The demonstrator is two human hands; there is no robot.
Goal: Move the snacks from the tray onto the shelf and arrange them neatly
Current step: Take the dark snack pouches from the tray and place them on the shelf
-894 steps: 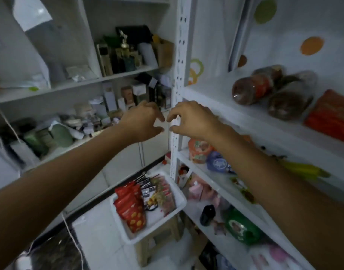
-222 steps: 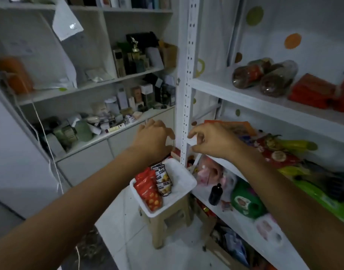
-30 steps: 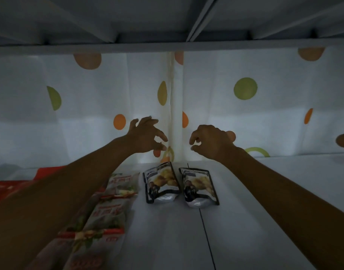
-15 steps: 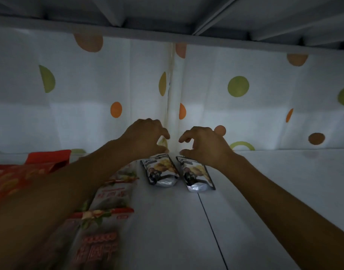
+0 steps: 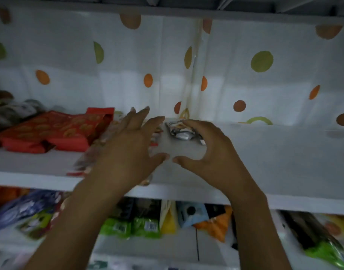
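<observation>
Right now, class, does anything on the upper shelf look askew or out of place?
Nothing stands out. The red snack packets lie flat at the left, and the silver snack pouches lie near the curtain. Both hands hover open, holding nothing.

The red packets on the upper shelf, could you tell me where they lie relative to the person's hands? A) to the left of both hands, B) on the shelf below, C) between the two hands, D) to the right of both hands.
A: the red packets lie flat on the upper shelf, left of the left hand and the right hand.
</observation>
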